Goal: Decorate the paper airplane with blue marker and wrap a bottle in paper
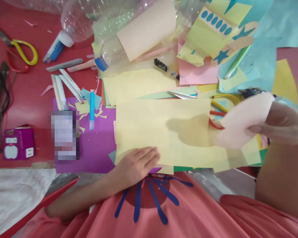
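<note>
Flat-fingered, left hand [136,165] presses the yellow sheet's [164,129] near edge; beyond its right edge, right hand [280,124] pinches pink paper [240,124].

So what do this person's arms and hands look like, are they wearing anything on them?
Both are bare: the left hand and right hand show no gloves, rings or watch, and no sleeves reach the forearms. The only clothing in view is a coral-pink top with dark blue stripes fanning out from a darker red patch.
</note>
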Available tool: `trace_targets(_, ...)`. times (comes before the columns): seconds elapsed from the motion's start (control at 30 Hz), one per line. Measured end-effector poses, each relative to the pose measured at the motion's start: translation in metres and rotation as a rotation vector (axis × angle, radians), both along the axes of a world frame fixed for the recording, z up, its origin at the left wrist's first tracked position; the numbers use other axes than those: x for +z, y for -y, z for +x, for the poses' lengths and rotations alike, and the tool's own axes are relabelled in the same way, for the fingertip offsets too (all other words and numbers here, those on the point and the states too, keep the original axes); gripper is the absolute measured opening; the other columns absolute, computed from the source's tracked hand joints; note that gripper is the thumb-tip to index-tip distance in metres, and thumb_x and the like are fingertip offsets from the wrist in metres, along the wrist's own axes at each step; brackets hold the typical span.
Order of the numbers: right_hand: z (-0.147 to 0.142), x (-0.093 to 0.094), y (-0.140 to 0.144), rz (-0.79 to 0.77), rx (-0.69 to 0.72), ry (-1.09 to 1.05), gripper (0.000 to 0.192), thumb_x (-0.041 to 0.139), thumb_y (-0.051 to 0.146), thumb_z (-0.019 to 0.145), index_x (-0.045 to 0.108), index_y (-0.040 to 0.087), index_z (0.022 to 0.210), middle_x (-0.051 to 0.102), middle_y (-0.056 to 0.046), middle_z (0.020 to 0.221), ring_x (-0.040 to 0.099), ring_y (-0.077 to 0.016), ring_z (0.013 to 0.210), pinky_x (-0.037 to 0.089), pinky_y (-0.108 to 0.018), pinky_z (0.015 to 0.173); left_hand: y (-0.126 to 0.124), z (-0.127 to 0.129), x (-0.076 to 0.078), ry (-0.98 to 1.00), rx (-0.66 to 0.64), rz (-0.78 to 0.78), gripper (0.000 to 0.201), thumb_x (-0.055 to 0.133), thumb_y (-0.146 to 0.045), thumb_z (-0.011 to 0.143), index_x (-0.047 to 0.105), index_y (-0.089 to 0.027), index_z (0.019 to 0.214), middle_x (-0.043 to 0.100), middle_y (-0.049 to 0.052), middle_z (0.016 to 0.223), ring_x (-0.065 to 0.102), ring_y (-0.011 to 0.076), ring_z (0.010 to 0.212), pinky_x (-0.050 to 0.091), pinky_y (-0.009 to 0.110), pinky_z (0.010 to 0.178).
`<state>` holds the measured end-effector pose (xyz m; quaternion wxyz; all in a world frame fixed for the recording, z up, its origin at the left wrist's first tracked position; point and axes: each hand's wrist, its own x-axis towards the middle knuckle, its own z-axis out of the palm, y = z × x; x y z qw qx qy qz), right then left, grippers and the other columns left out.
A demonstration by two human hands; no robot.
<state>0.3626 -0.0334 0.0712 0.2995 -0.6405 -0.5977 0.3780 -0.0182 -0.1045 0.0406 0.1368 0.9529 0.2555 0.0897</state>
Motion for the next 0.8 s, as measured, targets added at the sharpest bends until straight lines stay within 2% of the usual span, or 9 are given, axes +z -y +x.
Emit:
trace_targets(0.07,-0.009,-0.004,-0.001,-0.127,-0.072,-0.162,0.05,0.088,0.063,0.046,0.077,0.032,0.084,0.073,-0.008,0.075,0.065,-0.0224,0.058,0.052,-0.039,0.045,0.0,0.006,0.0,0.064,-0.051,-0.085,0.035,0.039,-0.03,0.103,0.064,-0.015,0.122,0.069,0.007,0.128,0.064,0.0167,0.119,0.049,0.028,0.101)
trace_targets(0.13,-0.022,-0.008,-0.006,-0.157,-0.163,-0.266,0.052,0.093,0.054,0.043,0.076,0.031,0.086,0.073,-0.007,0.076,0.063,-0.0197,0.057,0.05,-0.036,0.044,-0.011,0.007,-0.003,0.066,-0.079,-0.127,0.041,0.036,-0.037,0.104,0.06,-0.017,0.13,0.064,0.007,0.136,0.06,0.0153,0.125,0.044,0.026,0.108)
trace_targets(0.27,-0.044,-0.015,-0.017,-0.22,-0.34,-0.324,0.037,0.092,0.034,0.047,0.073,0.022,0.077,0.07,-0.007,0.073,0.059,-0.0165,0.054,0.043,-0.031,0.042,-0.041,0.005,-0.018,-0.14,0.068,-0.012,0.057,0.05,-0.046,0.097,0.043,-0.02,0.147,0.044,0.014,0.154,0.044,0.0286,0.142,0.034,0.046,0.117)
trace_targets(0.3,-0.049,-0.017,-0.019,-0.227,-0.36,-0.339,0.034,0.091,0.032,0.048,0.073,0.021,0.075,0.069,-0.007,0.072,0.059,-0.0161,0.054,0.042,-0.03,0.042,-0.045,0.005,-0.022,-0.169,0.055,-0.012,0.061,0.053,-0.049,0.096,0.04,-0.021,0.149,0.041,0.014,0.156,0.042,0.0291,0.143,0.033,0.047,0.117)
trace_targets(0.43,-0.066,-0.031,-0.023,-0.16,-0.349,-0.417,0.028,0.086,0.037,0.056,0.069,0.019,0.071,0.066,-0.005,0.069,0.058,-0.0145,0.054,0.044,-0.029,0.045,-0.049,0.014,-0.029,-0.213,-0.049,-0.066,0.063,0.055,-0.047,0.095,0.038,-0.023,0.15,0.036,0.011,0.159,0.034,0.0268,0.148,0.029,0.047,0.121)
trace_targets(0.53,-0.087,-0.044,-0.022,-0.111,-0.293,-0.48,0.028,0.08,0.044,0.065,0.069,0.021,0.076,0.069,-0.003,0.074,0.062,-0.015,0.06,0.05,-0.029,0.051,-0.052,0.022,-0.025,-0.095,0.023,-0.24,0.054,0.052,-0.041,0.097,0.043,-0.02,0.146,0.041,0.014,0.156,0.037,0.026,0.146,0.032,0.047,0.12)
trace_targets(0.63,-0.115,-0.051,-0.02,-0.104,-0.149,-0.505,0.03,0.07,0.047,0.076,0.067,0.022,0.093,0.071,-0.003,0.085,0.068,-0.0189,0.073,0.057,-0.032,0.06,-0.068,0.029,-0.019,0.228,0.31,-0.6,0.055,0.048,-0.045,0.098,0.043,-0.015,0.143,0.056,0.017,0.144,0.056,0.0234,0.131,0.049,0.038,0.108)
trace_targets(0.7,-0.134,-0.051,-0.019,-0.121,-0.085,-0.527,0.031,0.066,0.046,0.08,0.065,0.022,0.099,0.072,-0.004,0.094,0.07,-0.0212,0.084,0.06,-0.036,0.068,-0.083,0.032,-0.018,0.432,0.421,-0.828,0.056,0.05,-0.049,0.096,0.049,-0.012,0.137,0.068,0.017,0.125,0.071,0.0222,0.105,0.06,0.032,0.086)
trace_targets(0.8,-0.154,-0.049,-0.022,-0.214,-0.03,-0.625,0.03,0.071,0.044,0.075,0.061,0.021,0.092,0.07,-0.003,0.088,0.069,-0.0193,0.081,0.06,-0.034,0.067,-0.104,0.028,-0.019,0.565,0.558,-0.891,0.047,0.051,-0.057,0.092,0.068,-0.013,0.096,0.075,0.009,0.088,0.072,0.0184,0.074,0.056,0.026,0.06)
